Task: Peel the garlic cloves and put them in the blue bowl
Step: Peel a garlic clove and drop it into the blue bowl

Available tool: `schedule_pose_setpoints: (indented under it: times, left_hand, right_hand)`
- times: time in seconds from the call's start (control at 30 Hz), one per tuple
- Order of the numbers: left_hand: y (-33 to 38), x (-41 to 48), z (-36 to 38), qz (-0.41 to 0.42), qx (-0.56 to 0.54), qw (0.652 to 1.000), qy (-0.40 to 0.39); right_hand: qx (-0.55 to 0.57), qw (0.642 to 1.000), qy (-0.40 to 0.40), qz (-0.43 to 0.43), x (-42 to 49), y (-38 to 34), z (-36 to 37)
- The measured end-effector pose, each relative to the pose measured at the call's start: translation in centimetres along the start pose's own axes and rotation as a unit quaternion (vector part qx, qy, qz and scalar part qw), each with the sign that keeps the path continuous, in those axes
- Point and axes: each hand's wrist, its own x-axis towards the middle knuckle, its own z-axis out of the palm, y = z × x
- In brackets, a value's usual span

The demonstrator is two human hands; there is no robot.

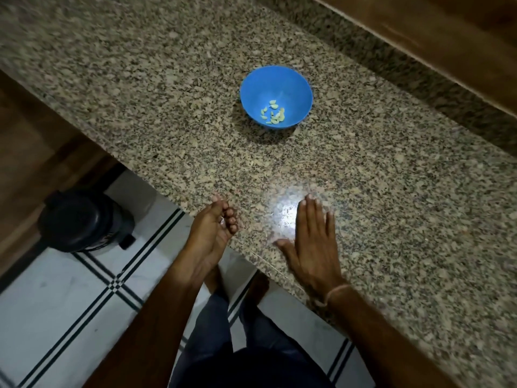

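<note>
A blue bowl (291,79) stands on the granite counter (167,93), towards the back. Several peeled, pale garlic cloves (273,113) lie in its bottom. My left hand (212,233) is at the counter's front edge, turned palm up and cupped, with the fingers curled in. A small pale speck shows between those fingers; what it is I cannot tell. My right hand (313,245) lies flat on the counter, fingers straight and together, palm down, just right of the left hand. Both hands are well in front of the bowl.
A bright light reflection (285,211) sits on the counter between my hands. A dark round bin (81,219) stands on the tiled floor (56,303) at the left. A wooden ledge (433,29) runs behind the counter. My legs and feet show below.
</note>
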Motion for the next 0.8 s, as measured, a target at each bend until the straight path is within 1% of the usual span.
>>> schedule_pose_setpoints:
  times: [0.07, 0.17, 0.23, 0.3, 0.37, 0.4, 0.47, 0.53, 0.67, 0.7, 0.73, 0.77, 0.8]
  left_hand:
    - [-0.1, 0.0, 0.0, 0.002, -0.001, 1.000, -0.003]
    - [-0.4, -0.2, 0.2, 0.010, 0.009, 1.000, -0.012]
    - [-0.4, -0.4, 0.2, 0.015, 0.014, 1.000, -0.020]
    - [-0.4, -0.6, 0.3, 0.013, 0.011, 1.000, -0.019]
    - [-0.2, -0.6, 0.2, 0.004, -0.001, 1.000, -0.014]
    - [-0.1, -0.5, 0.1, -0.002, -0.009, 1.000, -0.013]
    - [0.0, -0.3, -0.1, -0.013, -0.028, 0.999, -0.013]
    - [-0.1, 0.0, -0.4, -0.024, -0.048, 0.998, -0.013]
    - [-0.2, 0.1, 0.1, -0.035, -0.089, 0.995, -0.017]
    - [-0.2, 0.2, 0.4, -0.035, -0.096, 0.995, -0.013]
    - [-0.3, 0.4, 0.6, -0.033, -0.098, 0.995, -0.005]
    - [-0.3, 0.4, 1.0, -0.029, -0.100, 0.995, 0.003]
    - [-0.5, 0.5, 1.4, -0.028, -0.102, 0.994, 0.014]
  right_hand:
    - [-0.015, 1.000, -0.006, -0.005, 0.4, -0.9, 0.7]
    - [0.013, 1.000, -0.002, -0.019, 3.3, -3.8, 1.1]
    - [0.031, 0.998, 0.001, -0.061, 5.2, -5.6, 1.2]
    - [0.053, 0.991, 0.015, -0.123, 6.1, -6.4, 1.4]
    - [0.078, 0.983, 0.042, -0.163, 4.9, -6.0, 1.6]
    - [0.091, 0.980, 0.063, -0.168, 3.9, -5.5, 1.6]
    - [0.101, 0.977, 0.108, -0.156, 2.3, -4.5, 1.5]
    - [0.099, 0.979, 0.121, -0.129, 2.2, -4.4, 1.0]
    - [0.061, 0.987, 0.108, -0.103, 5.1, -4.9, 0.3]
    - [0.070, 0.989, 0.097, -0.085, 5.8, -5.0, -0.3]
    - [0.111, 0.989, 0.083, -0.050, 6.3, -5.0, -0.9]
    - [0.188, 0.980, 0.070, -0.005, 6.7, -5.1, -1.9]
    - [0.281, 0.957, 0.053, 0.036, 7.0, -5.4, -2.7]
